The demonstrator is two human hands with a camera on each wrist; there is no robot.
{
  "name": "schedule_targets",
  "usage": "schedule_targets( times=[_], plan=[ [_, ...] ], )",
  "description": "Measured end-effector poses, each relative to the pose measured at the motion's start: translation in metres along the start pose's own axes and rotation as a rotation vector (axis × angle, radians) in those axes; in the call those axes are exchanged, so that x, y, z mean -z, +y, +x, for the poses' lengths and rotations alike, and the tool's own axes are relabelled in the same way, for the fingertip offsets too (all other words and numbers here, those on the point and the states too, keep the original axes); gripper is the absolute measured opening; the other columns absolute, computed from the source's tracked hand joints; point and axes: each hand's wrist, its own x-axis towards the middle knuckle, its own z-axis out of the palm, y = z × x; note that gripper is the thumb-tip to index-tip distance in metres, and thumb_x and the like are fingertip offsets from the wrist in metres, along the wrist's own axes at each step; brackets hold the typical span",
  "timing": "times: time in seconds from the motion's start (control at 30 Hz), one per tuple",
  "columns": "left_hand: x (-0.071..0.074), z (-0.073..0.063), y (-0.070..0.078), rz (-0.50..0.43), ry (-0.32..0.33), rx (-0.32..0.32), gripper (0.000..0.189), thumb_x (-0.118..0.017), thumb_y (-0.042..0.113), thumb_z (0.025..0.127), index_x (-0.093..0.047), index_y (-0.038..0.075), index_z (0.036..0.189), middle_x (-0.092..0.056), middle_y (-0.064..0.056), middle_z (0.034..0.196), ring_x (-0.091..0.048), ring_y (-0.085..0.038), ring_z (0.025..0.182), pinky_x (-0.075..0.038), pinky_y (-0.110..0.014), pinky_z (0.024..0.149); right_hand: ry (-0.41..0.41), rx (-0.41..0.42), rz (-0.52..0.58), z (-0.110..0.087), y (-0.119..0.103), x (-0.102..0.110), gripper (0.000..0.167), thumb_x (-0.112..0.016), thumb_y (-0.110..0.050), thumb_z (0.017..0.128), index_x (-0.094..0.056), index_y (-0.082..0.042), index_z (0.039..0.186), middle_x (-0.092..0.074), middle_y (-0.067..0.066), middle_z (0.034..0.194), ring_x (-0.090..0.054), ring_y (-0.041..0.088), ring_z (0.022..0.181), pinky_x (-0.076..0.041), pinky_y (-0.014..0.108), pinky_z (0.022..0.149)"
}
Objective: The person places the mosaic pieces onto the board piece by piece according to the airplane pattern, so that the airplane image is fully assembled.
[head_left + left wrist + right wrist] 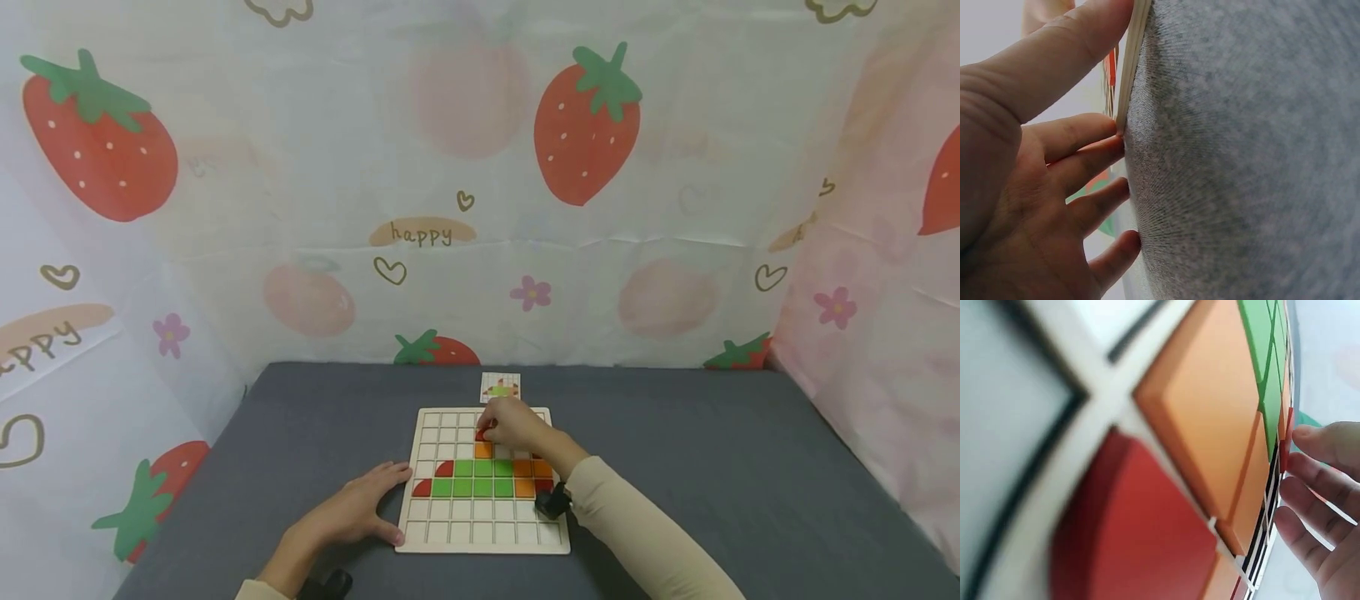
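A wooden grid board (450, 531) lies on the table, with rows of green tiles (483, 477) and orange tiles (522, 477) set across its middle. Red pieces with a rounded side (422, 488) sit at the left ends of these rows. My right hand (517, 427) pinches a red tile (1287, 440) between thumb and fingers at the upper part of the board, just above a single orange tile (483, 450). Along the board's left edge rests my left hand (352, 504), its fingers extended and spread, thumb at the near corner and fingertips at the side (1124, 94).
Behind the board lies a small pattern card (500, 380) with a coloured grid picture, partly behind the right hand. The dark grey tablecloth (712, 467) spreads around the board. A curtain (480, 167) printed with strawberries closes off the back and sides.
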Motion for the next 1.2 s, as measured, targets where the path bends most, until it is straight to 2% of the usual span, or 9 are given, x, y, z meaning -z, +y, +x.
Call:
schedule_targets(
  times=[0.27, 0.47, 0.57, 0.73, 0.93, 1.07, 1.2],
  plan=[
    [0.001, 0.000, 0.000, -0.007, 0.003, 0.011, 0.095, -0.086, 0.033, 0.066, -0.044, -0.002, 0.143, -0.041, -0.019, 0.152, -0.027, -0.045, 0.145, -0.024, -0.069, 0.109, -0.008, 0.003, -0.039, 0.001, -0.001, 0.000, 0.015, -0.064, -0.002, 0.089, -0.078, -0.006, 0.092, -0.069, 0.006, 0.096, -0.065, 0.020, 0.090, -0.055, 0.031, 0.077],
    [0.002, -0.001, -0.001, -0.003, 0.006, -0.009, 0.095, -0.086, 0.033, 0.066, -0.044, -0.003, 0.143, -0.041, -0.020, 0.152, -0.027, -0.046, 0.144, -0.024, -0.070, 0.108, -0.011, -0.022, -0.001, 0.001, 0.001, 0.002, 0.016, -0.062, -0.002, 0.089, -0.077, -0.004, 0.094, -0.068, 0.007, 0.098, -0.063, 0.021, 0.090, -0.054, 0.033, 0.077],
    [0.002, -0.001, -0.002, -0.009, 0.002, -0.009, 0.095, -0.086, 0.034, 0.067, -0.044, -0.003, 0.144, -0.041, -0.020, 0.152, -0.026, -0.047, 0.144, -0.024, -0.069, 0.108, 0.026, -0.028, 0.038, -0.002, 0.004, 0.003, 0.016, -0.063, -0.004, 0.090, -0.077, -0.004, 0.097, -0.069, 0.008, 0.100, -0.063, 0.022, 0.090, -0.054, 0.034, 0.077],
    [0.001, 0.000, -0.003, -0.012, -0.006, -0.010, 0.096, -0.086, 0.034, 0.067, -0.043, -0.003, 0.144, -0.040, -0.021, 0.152, -0.027, -0.047, 0.144, -0.024, -0.069, 0.108, 0.082, -0.075, 0.125, -0.015, 0.011, 0.009, 0.015, -0.066, -0.010, 0.091, -0.076, -0.004, 0.101, -0.070, 0.010, 0.105, -0.064, 0.026, 0.098, -0.055, 0.037, 0.079],
    [0.000, 0.001, -0.003, 0.004, -0.006, -0.007, 0.095, -0.086, 0.034, 0.066, -0.044, -0.003, 0.144, -0.040, -0.020, 0.152, -0.026, -0.046, 0.145, -0.024, -0.069, 0.109, 0.124, -0.124, 0.221, -0.034, 0.020, 0.019, 0.018, -0.066, -0.013, 0.091, -0.074, -0.003, 0.104, -0.068, 0.007, 0.101, -0.059, 0.016, 0.085, -0.050, 0.028, 0.069],
    [0.000, 0.001, -0.002, 0.010, -0.001, -0.009, 0.095, -0.086, 0.033, 0.066, -0.044, -0.003, 0.143, -0.040, -0.020, 0.152, -0.027, -0.046, 0.145, -0.024, -0.069, 0.108, 0.151, -0.093, 0.200, -0.046, 0.024, 0.027, 0.019, -0.066, -0.011, 0.091, -0.073, 0.000, 0.105, -0.068, 0.009, 0.099, -0.059, 0.016, 0.084, -0.050, 0.026, 0.069],
    [-0.001, 0.001, -0.002, 0.013, -0.004, -0.006, 0.095, -0.086, 0.033, 0.066, -0.044, -0.004, 0.143, -0.041, -0.020, 0.152, -0.027, -0.046, 0.144, -0.024, -0.069, 0.108, 0.154, -0.104, 0.179, -0.057, 0.027, 0.032, 0.020, -0.067, -0.010, 0.091, -0.072, 0.001, 0.106, -0.067, 0.010, 0.099, -0.060, 0.016, 0.083, -0.050, 0.025, 0.067]
  ],
)
